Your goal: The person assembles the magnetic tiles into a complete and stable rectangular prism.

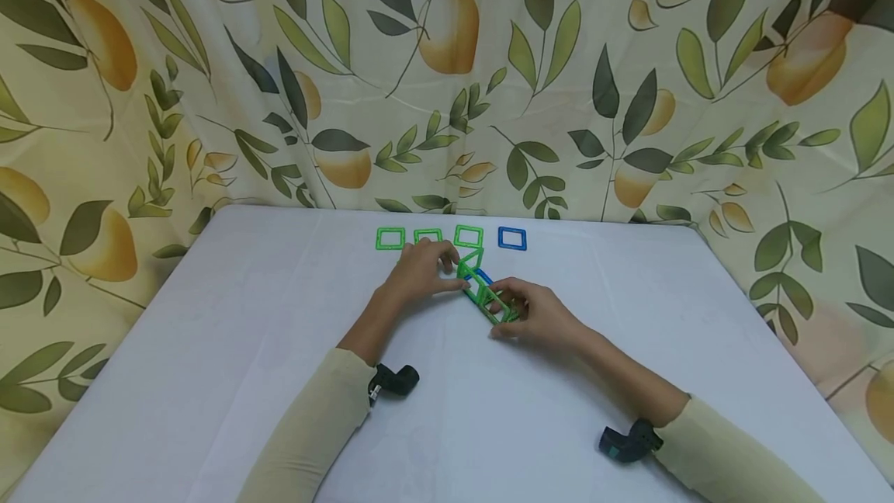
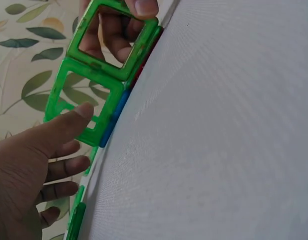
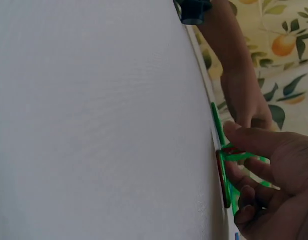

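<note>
A small structure of magnetic tile frames stands at the middle of the table. My right hand (image 1: 541,313) grips its near right end, with the thumb in front of one green square tile (image 2: 98,65) and fingers behind, seen through the frame. My left hand (image 1: 419,270) is at the far left end, its thumb touching a second green square tile (image 2: 110,107); its other fingers are loosely bent below, apart from that tile. Under the upright green tiles lie a blue tile (image 2: 115,120) and a red tile (image 2: 146,60), both seen edge-on. The right fingertips are partly hidden in the head view.
Along the table's back edge lie a green frame (image 1: 379,239), a second green frame (image 1: 427,232) partly behind the left hand, a third green frame (image 1: 469,227) and a blue frame (image 1: 512,230). A leaf-and-fruit patterned curtain (image 1: 433,115) hangs behind the white table (image 1: 230,348).
</note>
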### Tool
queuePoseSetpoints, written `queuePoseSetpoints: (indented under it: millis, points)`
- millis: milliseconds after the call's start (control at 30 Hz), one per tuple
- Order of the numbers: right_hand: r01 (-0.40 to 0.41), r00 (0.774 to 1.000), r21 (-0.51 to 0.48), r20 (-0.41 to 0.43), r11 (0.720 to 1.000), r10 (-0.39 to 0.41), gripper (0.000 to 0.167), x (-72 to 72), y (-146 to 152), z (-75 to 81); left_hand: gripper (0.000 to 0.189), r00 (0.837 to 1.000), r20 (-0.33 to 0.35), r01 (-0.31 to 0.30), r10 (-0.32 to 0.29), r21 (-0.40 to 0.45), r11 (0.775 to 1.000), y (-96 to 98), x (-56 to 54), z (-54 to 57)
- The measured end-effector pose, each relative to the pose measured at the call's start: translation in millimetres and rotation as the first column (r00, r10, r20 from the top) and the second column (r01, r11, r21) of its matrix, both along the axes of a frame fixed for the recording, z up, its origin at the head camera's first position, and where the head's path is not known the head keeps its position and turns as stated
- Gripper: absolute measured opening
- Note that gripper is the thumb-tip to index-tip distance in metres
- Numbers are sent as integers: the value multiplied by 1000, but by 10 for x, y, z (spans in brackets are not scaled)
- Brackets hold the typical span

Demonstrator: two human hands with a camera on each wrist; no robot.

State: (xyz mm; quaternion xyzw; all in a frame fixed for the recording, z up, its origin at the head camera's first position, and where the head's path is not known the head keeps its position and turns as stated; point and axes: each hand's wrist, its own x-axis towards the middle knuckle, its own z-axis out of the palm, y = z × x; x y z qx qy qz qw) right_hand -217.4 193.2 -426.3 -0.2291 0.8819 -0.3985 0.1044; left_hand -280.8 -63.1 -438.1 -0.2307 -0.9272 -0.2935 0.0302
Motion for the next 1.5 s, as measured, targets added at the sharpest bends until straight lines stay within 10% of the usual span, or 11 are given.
queuePoseSetpoints:
  millis: [467, 767, 1167, 1500]
  points:
    - [-203, 979, -88, -43, 975, 200, 65, 168, -274, 12, 10, 994, -97, 36, -39, -38, 999, 3, -16, 23]
    - [-200, 980, -88, -32, 976, 198, 63, 193, -273, 20, 12, 994, -100, 28, -32, -39, 999, 20, 3, 15]
    - [5, 999, -166, -30, 986, -10, 27, -23, -83, 136, 16, 996, -90, -19, 15, -47, 999, 35, 4, 34]
    - [250, 968, -113, 18, 962, -249, 25, -443, 119, 115, 22, 996, -89, -21, 19, -19, 1000, 36, 26, 27]
